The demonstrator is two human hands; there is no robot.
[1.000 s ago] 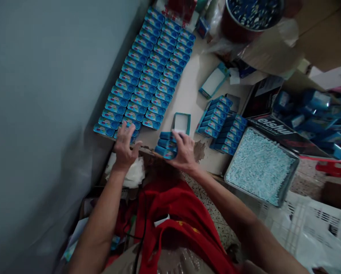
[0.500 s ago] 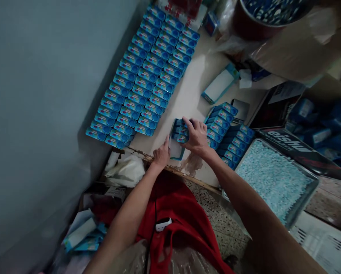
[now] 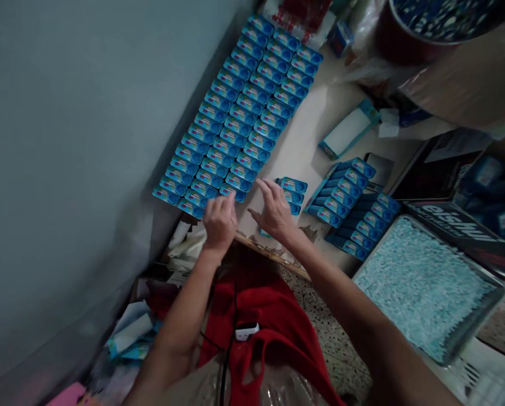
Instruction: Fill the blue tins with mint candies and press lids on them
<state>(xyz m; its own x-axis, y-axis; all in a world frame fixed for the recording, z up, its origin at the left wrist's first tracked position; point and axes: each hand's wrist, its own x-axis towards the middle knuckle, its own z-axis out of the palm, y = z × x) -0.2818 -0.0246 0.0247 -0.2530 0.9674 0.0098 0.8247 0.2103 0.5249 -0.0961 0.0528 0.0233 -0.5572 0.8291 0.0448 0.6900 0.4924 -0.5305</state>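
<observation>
My left hand (image 3: pixel 219 221) is closed, its fingers bent together at the near end of the long rows of small blue boxes (image 3: pixel 235 138). Whatever its fingertips may hold is hidden. Close by on the right, my right hand (image 3: pixel 275 210) has thumb and fingers apart with nothing between them. Just beyond that hand lies a short stack of blue boxes (image 3: pixel 293 195), partly covered by it; a bit of light-blue carton (image 3: pixel 264 232) peeks out below the palm.
Farther right are two more groups of blue boxes (image 3: pixel 341 192) (image 3: pixel 366 225) and a tray of pale blue granules (image 3: pixel 425 287). An open-topped carton (image 3: pixel 349 129) lies behind them. A dark red tub (image 3: pixel 400 48) stands at the back. The wall (image 3: pixel 87 141) borders the left side.
Both hands have come off the small carton of blue boxes. My left hand has moved left to the long rows and my right hand has opened. The view has shifted.
</observation>
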